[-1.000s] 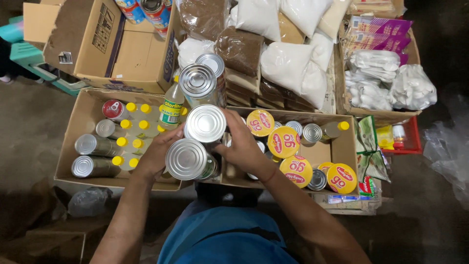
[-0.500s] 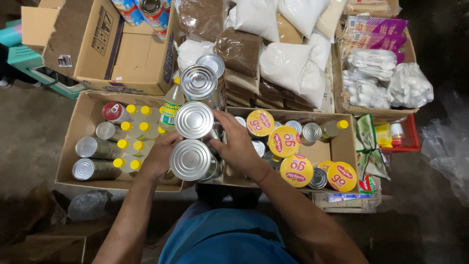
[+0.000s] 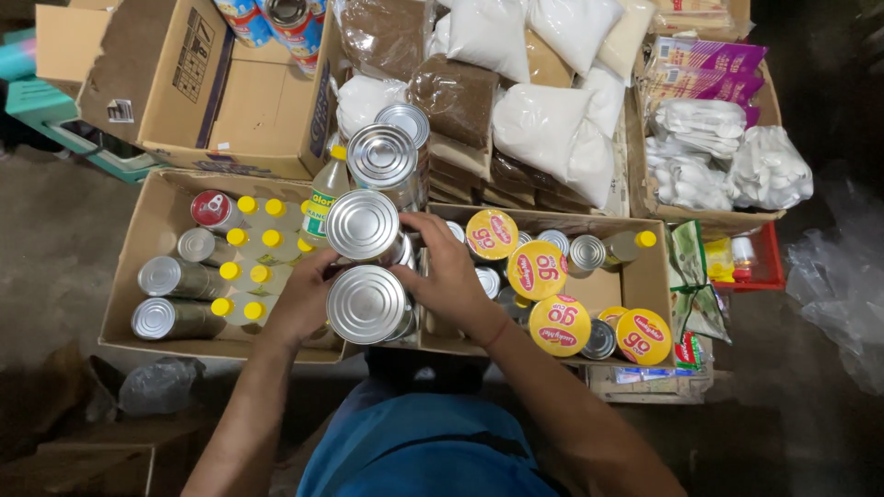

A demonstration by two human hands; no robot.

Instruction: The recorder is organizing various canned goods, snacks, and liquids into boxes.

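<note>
Two large silver cans sit pressed between my hands above the seam of two cardboard boxes. The nearer can (image 3: 366,304) lies just in front of the farther can (image 3: 363,225). My left hand (image 3: 299,304) cups the nearer can's left side, its fingers reaching up toward the farther one. On the right side, my right hand (image 3: 451,276) wraps both cans, fingertips by the farther can. Two more silver cans (image 3: 382,156) line up behind them.
The left box (image 3: 138,239) holds cans lying down and yellow-capped bottles (image 3: 249,267). The right box (image 3: 656,276) holds yellow-lidded tubs (image 3: 537,270) and small cans. Behind are an open empty carton (image 3: 239,101), bags of white and brown goods (image 3: 543,129), and packets (image 3: 709,166).
The farther can has shifted a little left, and now lines up directly behind the nearer can. Both hands stay closed around the pair.
</note>
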